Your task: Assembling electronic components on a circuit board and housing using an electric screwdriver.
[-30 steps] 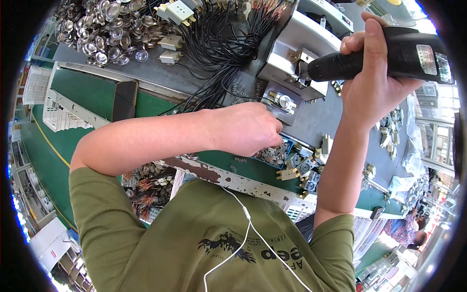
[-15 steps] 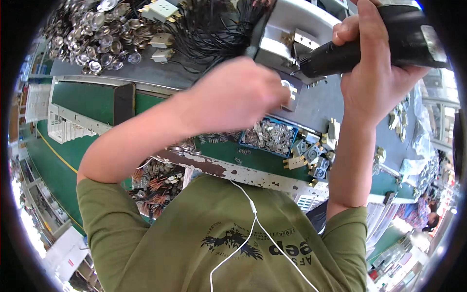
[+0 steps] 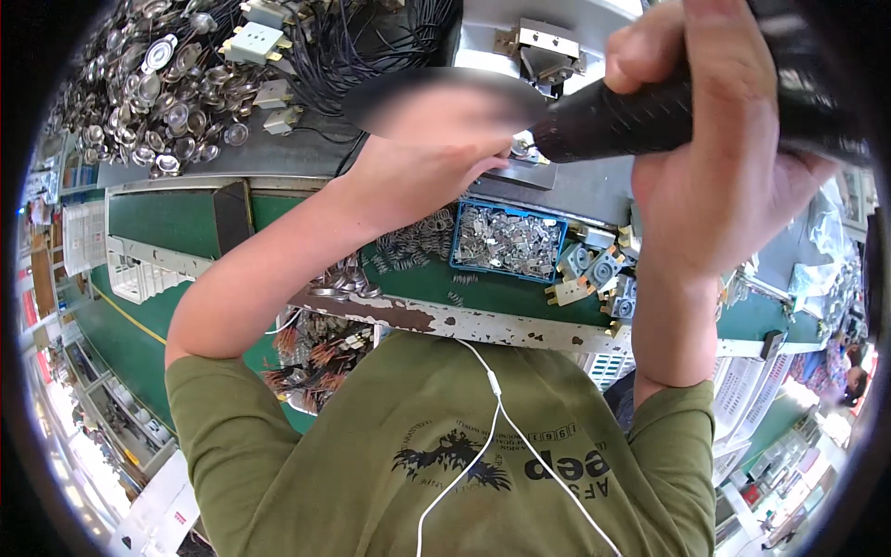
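"What's the right hand (image 3: 729, 148) doing?"
"Gripping a black tool (image 3: 640, 116), its tip near the metal block (image 3: 536, 175) on the table (image 3: 594, 197)."
"And the left hand (image 3: 432, 153)?"
"Just beside that block. A blur hides the fingers, so I can't tell whether it holds anything."
"Nearby?"
"A blue tray (image 3: 454, 246) of metal bits (image 3: 509, 241), springs (image 3: 418, 239) to its left, sockets (image 3: 601, 270) right."

On the left side, a yellow line (image 3: 130, 311) runs along the green floor (image 3: 113, 325); in the right background there is another person (image 3: 824, 378).
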`<state>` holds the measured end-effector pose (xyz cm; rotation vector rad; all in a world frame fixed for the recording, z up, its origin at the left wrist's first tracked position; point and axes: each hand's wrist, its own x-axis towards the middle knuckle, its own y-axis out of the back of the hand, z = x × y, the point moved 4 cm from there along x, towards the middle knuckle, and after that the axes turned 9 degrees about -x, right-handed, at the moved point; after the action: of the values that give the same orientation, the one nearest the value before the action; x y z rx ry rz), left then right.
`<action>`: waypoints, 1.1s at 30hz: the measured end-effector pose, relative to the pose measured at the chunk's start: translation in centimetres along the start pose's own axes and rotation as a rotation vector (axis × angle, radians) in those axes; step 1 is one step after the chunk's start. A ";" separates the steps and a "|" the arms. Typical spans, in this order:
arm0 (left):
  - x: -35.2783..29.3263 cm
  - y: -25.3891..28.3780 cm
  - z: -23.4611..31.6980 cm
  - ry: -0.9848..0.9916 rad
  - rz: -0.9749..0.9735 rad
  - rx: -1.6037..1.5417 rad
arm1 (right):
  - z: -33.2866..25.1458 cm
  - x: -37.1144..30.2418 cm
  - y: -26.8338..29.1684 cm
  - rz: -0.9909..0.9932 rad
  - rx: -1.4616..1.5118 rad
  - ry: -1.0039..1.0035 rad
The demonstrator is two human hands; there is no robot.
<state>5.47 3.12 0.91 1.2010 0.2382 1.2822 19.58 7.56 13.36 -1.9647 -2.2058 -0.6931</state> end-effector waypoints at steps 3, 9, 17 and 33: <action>-0.1 0.2 -0.6 0.054 0.011 -0.091 | 2.8 1.3 -0.9 0.031 0.172 0.137; -0.1 -0.2 -1.7 0.088 -0.083 -0.176 | 1.8 0.9 -1.5 -0.044 0.390 0.106; -0.1 -0.1 -1.5 0.042 -0.005 -0.191 | 4.3 2.2 -2.9 -0.068 0.372 0.314; -0.7 -0.2 -2.0 0.056 -0.021 -0.229 | 3.0 2.0 -4.0 -0.209 0.333 0.118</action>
<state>3.95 3.71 -0.41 0.9664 0.1399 1.2893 16.03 10.35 10.38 -1.5139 -2.2979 -0.4149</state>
